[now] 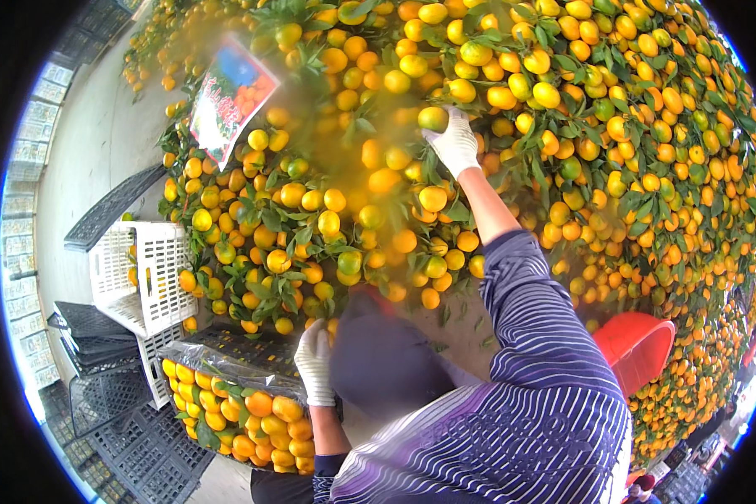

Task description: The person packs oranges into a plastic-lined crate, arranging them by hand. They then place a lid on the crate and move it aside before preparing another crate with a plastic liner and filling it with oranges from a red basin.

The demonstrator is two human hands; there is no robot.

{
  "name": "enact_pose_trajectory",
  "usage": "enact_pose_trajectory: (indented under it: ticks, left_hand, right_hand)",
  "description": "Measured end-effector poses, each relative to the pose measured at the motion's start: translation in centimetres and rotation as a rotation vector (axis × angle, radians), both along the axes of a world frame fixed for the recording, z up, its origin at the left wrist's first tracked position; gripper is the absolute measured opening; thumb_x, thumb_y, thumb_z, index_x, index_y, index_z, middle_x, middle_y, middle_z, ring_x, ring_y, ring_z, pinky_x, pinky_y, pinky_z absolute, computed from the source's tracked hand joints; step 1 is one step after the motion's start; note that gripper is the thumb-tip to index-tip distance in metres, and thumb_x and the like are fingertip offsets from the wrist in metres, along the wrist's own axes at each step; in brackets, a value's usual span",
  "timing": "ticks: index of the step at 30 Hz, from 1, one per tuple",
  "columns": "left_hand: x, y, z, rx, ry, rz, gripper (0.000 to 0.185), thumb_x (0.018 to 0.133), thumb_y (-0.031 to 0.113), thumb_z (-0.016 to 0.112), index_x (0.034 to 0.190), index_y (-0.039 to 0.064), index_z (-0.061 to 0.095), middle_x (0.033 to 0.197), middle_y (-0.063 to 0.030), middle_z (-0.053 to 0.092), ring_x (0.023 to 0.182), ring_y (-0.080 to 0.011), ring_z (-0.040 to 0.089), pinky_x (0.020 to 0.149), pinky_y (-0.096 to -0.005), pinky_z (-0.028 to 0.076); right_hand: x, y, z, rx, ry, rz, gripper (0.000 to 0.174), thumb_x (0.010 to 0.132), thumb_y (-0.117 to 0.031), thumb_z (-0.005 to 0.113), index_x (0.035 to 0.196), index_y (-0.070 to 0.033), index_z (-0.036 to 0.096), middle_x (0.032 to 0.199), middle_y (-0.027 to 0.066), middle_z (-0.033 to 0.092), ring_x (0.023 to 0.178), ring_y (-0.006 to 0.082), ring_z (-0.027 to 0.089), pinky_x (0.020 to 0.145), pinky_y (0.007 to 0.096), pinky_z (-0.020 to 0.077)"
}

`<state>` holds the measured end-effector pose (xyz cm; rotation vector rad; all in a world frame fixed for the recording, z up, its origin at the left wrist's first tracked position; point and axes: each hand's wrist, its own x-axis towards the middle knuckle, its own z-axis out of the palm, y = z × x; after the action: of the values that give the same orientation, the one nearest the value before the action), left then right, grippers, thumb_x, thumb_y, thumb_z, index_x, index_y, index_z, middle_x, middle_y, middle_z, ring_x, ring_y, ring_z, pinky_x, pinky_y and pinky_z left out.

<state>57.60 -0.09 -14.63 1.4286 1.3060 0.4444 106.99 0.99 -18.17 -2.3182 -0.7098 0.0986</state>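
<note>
My right hand (455,140), in a white knit glove, reaches out over a large heap of mandarins with leaves (353,208). Its fingers are around a yellow-green mandarin (433,119). My left hand (315,360), gloved alike, is low by my knee, beside a black lattice crate (252,346). Its fingers are partly bent, and whether it holds anything cannot be told. Below the crate's edge, rows of orange mandarins (246,422) show, with clear plastic film (227,365) along their top. A blurred smear covers part of the view's middle.
A white plastic crate (164,277) stands left of the heap, with a black lattice panel (113,208) against it. More black panels (151,447) lie on the floor at lower left. A printed sheet (230,101) rests on the heap. A red plastic basin (636,353) is at my right.
</note>
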Motion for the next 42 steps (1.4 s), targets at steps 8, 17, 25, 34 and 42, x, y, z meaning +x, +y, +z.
enact_pose_trajectory:
  ticks: [8,17,25,34,42]
  left_hand:
    - [5.2,7.6,10.0,0.294,-0.132,-0.252,0.033,0.098,0.017,0.060,0.127,0.001,0.061,0.101,-0.0089,0.068,0.077,-0.0190,0.064,0.067,-0.0284,0.051]
    - [0.9,4.5,18.8,0.144,-0.316,-0.006,0.055,0.093,0.027,0.075,0.136,-0.001,0.057,0.115,-0.0073,0.069,0.103,-0.0141,0.064,0.088,-0.0293,0.053]
    - [-14.5,-3.0,23.5,0.686,0.065,0.319,0.069,0.082,0.034,0.084,0.135,-0.001,0.058,0.124,-0.0181,0.067,0.116,-0.0250,0.065,0.102,-0.0366,0.051]
    - [-40.4,-2.1,18.0,0.499,0.577,0.605,0.039,0.097,0.029,0.064,0.127,0.004,0.066,0.119,-0.0196,0.071,0.110,-0.0330,0.068,0.097,-0.0398,0.053]
    - [-40.1,-2.4,9.1,0.294,0.805,0.154,0.049,0.093,0.018,0.058,0.142,0.015,0.055,0.138,-0.0192,0.059,0.123,-0.0369,0.061,0.104,-0.0456,0.048]
  right_hand:
    - [-17.3,-1.5,10.6,0.753,0.026,0.586,0.079,0.071,-0.002,0.087,0.140,-0.010,0.050,0.145,0.0152,0.052,0.130,0.0315,0.055,0.107,0.0399,0.0485]
    - [-29.9,-0.6,20.8,0.331,0.078,1.143,0.079,0.069,-0.004,0.086,0.140,-0.006,0.053,0.140,0.0177,0.059,0.131,0.0359,0.056,0.111,0.0414,0.0453]
    - [-44.6,1.7,28.6,0.416,-0.235,1.778,0.087,0.066,-0.006,0.087,0.143,-0.011,0.048,0.138,0.0157,0.057,0.123,0.0363,0.059,0.101,0.0410,0.0522]
    - [-66.3,3.6,18.0,0.212,-0.067,1.598,0.081,0.072,-0.042,0.088,0.135,-0.008,0.052,0.117,0.0202,0.068,0.107,0.0385,0.067,0.093,0.0468,0.0531]
    - [-71.4,2.9,11.8,-0.056,-0.662,1.562,0.078,0.071,-0.049,0.086,0.129,-0.006,0.056,0.116,0.0157,0.067,0.109,0.0346,0.062,0.098,0.0531,0.0434]
